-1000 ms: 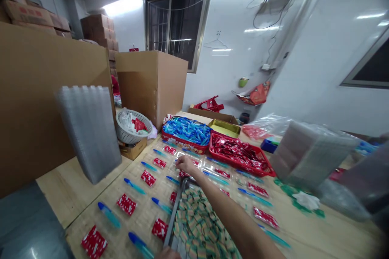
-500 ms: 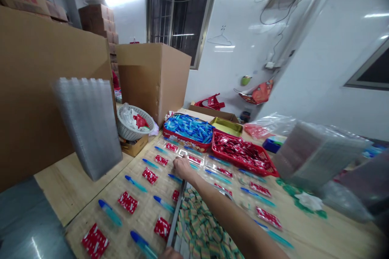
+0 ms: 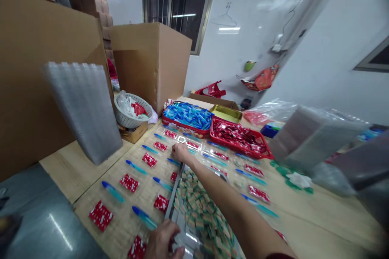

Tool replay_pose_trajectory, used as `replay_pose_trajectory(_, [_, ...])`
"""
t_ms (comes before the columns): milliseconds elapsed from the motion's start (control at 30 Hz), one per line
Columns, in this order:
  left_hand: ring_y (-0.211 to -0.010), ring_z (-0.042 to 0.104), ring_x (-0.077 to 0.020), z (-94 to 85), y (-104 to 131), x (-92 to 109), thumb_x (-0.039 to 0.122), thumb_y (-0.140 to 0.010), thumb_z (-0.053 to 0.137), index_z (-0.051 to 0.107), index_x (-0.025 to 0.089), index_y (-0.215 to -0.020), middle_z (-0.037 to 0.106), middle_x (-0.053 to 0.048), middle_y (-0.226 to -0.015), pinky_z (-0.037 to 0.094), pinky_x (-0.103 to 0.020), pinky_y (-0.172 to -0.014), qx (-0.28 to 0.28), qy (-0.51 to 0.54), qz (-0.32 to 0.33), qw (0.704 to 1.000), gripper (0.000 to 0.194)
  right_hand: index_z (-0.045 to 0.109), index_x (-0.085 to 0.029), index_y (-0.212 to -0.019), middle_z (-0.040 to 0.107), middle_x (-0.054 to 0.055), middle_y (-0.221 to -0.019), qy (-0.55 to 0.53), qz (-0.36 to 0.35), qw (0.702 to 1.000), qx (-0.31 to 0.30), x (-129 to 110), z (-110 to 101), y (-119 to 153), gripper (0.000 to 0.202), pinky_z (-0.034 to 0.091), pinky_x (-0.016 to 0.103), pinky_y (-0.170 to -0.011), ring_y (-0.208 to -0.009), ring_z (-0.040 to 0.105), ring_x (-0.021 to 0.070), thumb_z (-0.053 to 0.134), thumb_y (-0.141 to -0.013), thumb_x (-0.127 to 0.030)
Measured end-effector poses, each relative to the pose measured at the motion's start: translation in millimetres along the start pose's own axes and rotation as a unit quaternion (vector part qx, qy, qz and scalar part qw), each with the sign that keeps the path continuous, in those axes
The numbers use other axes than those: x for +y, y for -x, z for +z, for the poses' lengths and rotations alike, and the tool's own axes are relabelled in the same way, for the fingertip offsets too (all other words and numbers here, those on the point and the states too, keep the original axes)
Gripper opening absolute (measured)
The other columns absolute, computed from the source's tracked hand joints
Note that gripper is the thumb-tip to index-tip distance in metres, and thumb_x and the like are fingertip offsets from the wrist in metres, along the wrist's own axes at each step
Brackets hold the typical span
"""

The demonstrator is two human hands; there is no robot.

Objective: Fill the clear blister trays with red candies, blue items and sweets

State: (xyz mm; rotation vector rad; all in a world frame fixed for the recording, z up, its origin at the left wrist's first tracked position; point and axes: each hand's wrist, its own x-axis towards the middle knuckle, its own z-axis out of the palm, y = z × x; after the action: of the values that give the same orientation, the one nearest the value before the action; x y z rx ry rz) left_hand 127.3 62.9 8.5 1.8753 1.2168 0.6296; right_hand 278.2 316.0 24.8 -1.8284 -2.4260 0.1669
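A metal tray (image 3: 172,205) full of small striped, eraser-like blocks (image 3: 200,206) lies in front of me. My left hand (image 3: 162,239) is at its near left edge, fingers curled round the rim and thumb on the inner side. My right arm crosses above the tray. At its far left corner my right hand (image 3: 180,153) is low over the rows, fingers bent together; whatever is in them is hidden. Around the tray lie clear plastic blister trays, each with a blue pen (image 3: 135,166) and a red patterned packet (image 3: 129,182). A clear blister compartment (image 3: 181,139) shows just beyond my right hand.
Behind the rows stand a tin of blue pens (image 3: 188,115), a red basket of packets (image 3: 240,139) and a gold lid (image 3: 226,113). A stack of clear trays (image 3: 86,113) and a white basket (image 3: 133,120) are at left. More stacked plastic (image 3: 313,137) stands right.
The view has tilted down, so the scene sits higher and more of my left hand shows at the tray. My right hand stays near the tray's far corner.
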Motion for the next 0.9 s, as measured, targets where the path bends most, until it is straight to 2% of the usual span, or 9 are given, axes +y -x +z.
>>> replay_pose_trajectory(167, [-0.072, 0.057, -0.0177, -5.2, 2, 14, 0.016, -0.07, 0.054, 0.059, 0.017, -0.084, 0.059, -0.004, -0.078, 0.042, -0.027, -0.065, 0.009, 0.0, -0.035, 0.999, 0.015, 0.069, -0.013, -0.092, 0.07, 0.012, -0.096, -0.056, 0.003, 0.998, 0.017, -2, -12, 14, 0.018, 0.037, 0.033, -0.09, -0.096, 0.06, 0.0228, 0.055, -0.081, -0.016])
replay_pose_trajectory(267, [-0.074, 0.057, -0.0178, -8.5, 0, 23, 0.015, -0.071, 0.051, 0.057, 0.018, -0.081, 0.059, -0.003, -0.078, 0.041, -0.028, -0.067, 0.005, -0.017, -0.049, 0.999, 0.013, 0.069, -0.013, -0.095, 0.07, 0.01, -0.095, -0.103, -0.003, 0.994, 0.028, 4, -28, 45, 0.021, 0.039, 0.028, -0.082, -0.09, 0.061, 0.0202, 0.053, -0.083, -0.018])
replay_pose_trajectory(367, [-0.073, 0.057, -0.0176, -4.6, -2, 30, 0.014, -0.072, 0.05, 0.058, 0.018, -0.081, 0.059, -0.003, -0.079, 0.041, -0.028, -0.067, -0.005, -0.042, -0.038, 0.998, 0.013, 0.069, -0.015, -0.094, 0.07, 0.005, -0.09, -0.147, -0.015, 0.989, 0.028, 11, -43, 100, 0.019, 0.041, 0.022, -0.072, -0.079, 0.061, 0.0151, 0.053, -0.084, -0.02])
replay_pose_trajectory(533, [-0.084, 0.058, -0.0206, 18.0, -2, 45, 0.014, -0.07, 0.054, 0.062, 0.017, -0.082, 0.062, -0.006, -0.086, 0.044, -0.03, -0.076, -0.053, -0.077, -0.002, 0.996, 0.015, 0.069, -0.017, -0.082, 0.066, 0.0, -0.075, -0.24, -0.041, 0.97, -0.018, 21, -55, 218, 0.01, 0.04, 0.02, -0.062, -0.067, 0.057, 0.0128, 0.062, -0.075, -0.015])
replay_pose_trajectory(600, [-0.093, 0.057, -0.0225, 25.7, -2, 49, 0.01, -0.069, 0.053, 0.063, 0.016, -0.085, 0.063, -0.008, -0.093, 0.043, -0.032, -0.084, -0.061, -0.1, 0.012, 0.993, 0.02, 0.068, -0.018, -0.077, 0.064, -0.001, -0.072, -0.249, -0.051, 0.966, -0.042, 22, -55, 258, 0.009, 0.038, 0.022, -0.062, -0.067, 0.056, 0.0133, 0.062, -0.073, -0.013])
replay_pose_trajectory(667, [-0.1, 0.056, -0.0233, 29.2, -2, 53, 0.006, -0.067, 0.051, 0.064, 0.017, -0.089, 0.063, -0.009, -0.098, 0.043, -0.034, -0.089, -0.07, -0.121, 0.02, 0.99, 0.027, 0.068, -0.019, -0.077, 0.064, 0.0, -0.075, -0.228, -0.058, 0.971, -0.038, 19, -53, 287, 0.013, 0.038, 0.024, -0.069, -0.073, 0.056, 0.0146, 0.06, -0.074, -0.01])
replay_pose_trajectory(767, [-0.109, 0.053, -0.0234, 27.0, -3, 56, 0.002, -0.064, 0.05, 0.064, 0.017, -0.096, 0.061, -0.01, -0.111, 0.04, -0.035, -0.096, -0.083, -0.135, 0.019, 0.987, 0.038, 0.067, -0.021, -0.087, 0.065, 0.002, -0.087, -0.19, -0.086, 0.978, -0.02, 10, -47, 307, 0.02, 0.034, 0.028, -0.079, -0.085, 0.056, 0.0161, 0.056, -0.077, -0.008])
replay_pose_trajectory(900, [-0.111, 0.053, -0.0247, 22.8, -3, 56, 0.007, -0.065, 0.054, 0.064, 0.017, -0.096, 0.06, -0.011, -0.114, 0.039, -0.037, -0.099, -0.11, -0.151, 0.016, 0.982, 0.034, 0.066, -0.021, -0.092, 0.064, 0.004, -0.09, -0.128, -0.112, 0.985, -0.017, -1, -32, 306, 0.022, 0.03, 0.03, -0.077, -0.086, 0.054, 0.0172, 0.055, -0.078, -0.009])
